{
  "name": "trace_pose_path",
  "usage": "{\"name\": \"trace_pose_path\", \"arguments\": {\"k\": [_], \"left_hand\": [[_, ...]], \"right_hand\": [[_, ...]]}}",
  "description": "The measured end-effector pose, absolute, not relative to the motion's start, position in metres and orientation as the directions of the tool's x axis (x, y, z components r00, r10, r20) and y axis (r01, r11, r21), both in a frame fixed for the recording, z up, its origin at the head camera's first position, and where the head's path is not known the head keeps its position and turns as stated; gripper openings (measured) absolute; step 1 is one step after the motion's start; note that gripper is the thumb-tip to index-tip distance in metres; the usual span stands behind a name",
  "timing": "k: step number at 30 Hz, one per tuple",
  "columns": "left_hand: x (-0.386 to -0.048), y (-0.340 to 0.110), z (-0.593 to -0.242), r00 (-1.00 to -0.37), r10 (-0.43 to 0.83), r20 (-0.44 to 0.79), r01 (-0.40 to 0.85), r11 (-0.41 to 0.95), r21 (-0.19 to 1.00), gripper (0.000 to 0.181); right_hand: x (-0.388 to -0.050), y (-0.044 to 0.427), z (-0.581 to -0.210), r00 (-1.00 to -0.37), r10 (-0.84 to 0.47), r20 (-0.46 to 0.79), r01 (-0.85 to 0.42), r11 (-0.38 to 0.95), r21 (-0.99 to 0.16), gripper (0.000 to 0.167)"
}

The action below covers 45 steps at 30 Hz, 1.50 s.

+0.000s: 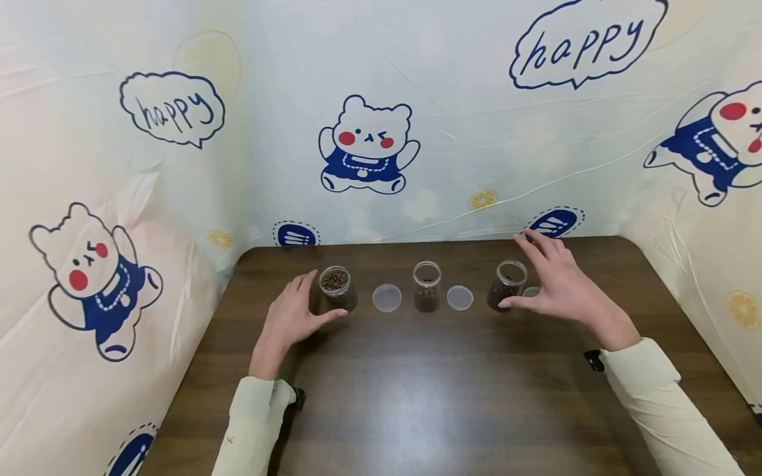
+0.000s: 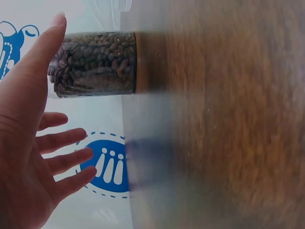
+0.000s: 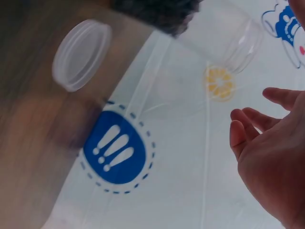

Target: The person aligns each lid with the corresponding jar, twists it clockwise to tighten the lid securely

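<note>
A clear jar [image 1: 337, 291] filled nearly to the rim with coffee beans [image 2: 97, 64] stands upright at the left. My left hand [image 1: 292, 314] is spread beside it, thumb in front, and the left wrist view shows a gap between fingers and jar. At the right stands another open jar [image 1: 506, 285], about half full of dark contents [image 3: 159, 12], blurred in the right wrist view. Around its right side my right hand [image 1: 556, 281] is spread, holding nothing; whether the thumb touches the jar I cannot tell. A clear lid [image 3: 81, 55] behind that hand is partly hidden.
Between the outer jars stands a third open jar [image 1: 426, 287], partly filled with beans. One clear lid [image 1: 387, 298] lies to its left and another lid [image 1: 460, 298] to its right. The brown wooden table [image 1: 411, 383] ends at a printed cloth [image 1: 268, 132] behind.
</note>
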State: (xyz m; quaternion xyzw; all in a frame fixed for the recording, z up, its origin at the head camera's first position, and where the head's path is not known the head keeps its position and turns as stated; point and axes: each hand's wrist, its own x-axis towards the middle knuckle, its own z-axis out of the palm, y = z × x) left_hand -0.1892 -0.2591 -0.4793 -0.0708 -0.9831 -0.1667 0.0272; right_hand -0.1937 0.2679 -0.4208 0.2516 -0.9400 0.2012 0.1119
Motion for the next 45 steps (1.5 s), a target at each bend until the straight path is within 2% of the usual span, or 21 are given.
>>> {"name": "trace_pose_path", "arguments": {"k": [18, 25, 33, 39, 45], "left_hand": [[-0.190, -0.246, -0.486, -0.990, 0.116, 0.079, 0.140, 0.860, 0.490, 0.115], [-0.190, -0.243, -0.491, -0.989, 0.105, 0.101, 0.144, 0.802, 0.580, 0.109], [-0.190, -0.241, -0.493, -0.990, 0.094, 0.105, 0.139, 0.755, 0.641, 0.098], [-0.194, -0.235, -0.498, -0.986, 0.084, 0.142, 0.160, 0.701, 0.695, 0.090], [-0.195, -0.233, -0.502, -0.986, 0.062, 0.154, 0.156, 0.665, 0.730, 0.090]], "right_hand": [[-0.182, 0.218, -0.414, -0.814, -0.453, 0.364, -0.573, 0.730, -0.373, 0.090], [-0.176, 0.191, -0.409, -0.763, -0.499, 0.410, -0.637, 0.686, -0.350, 0.078], [-0.170, 0.159, -0.403, -0.709, -0.585, 0.394, -0.705, 0.595, -0.385, 0.071], [-0.167, 0.136, -0.403, -0.702, -0.606, 0.374, -0.711, 0.557, -0.431, 0.066], [-0.166, 0.115, -0.406, -0.682, -0.623, 0.383, -0.729, 0.532, -0.431, 0.063]]}}
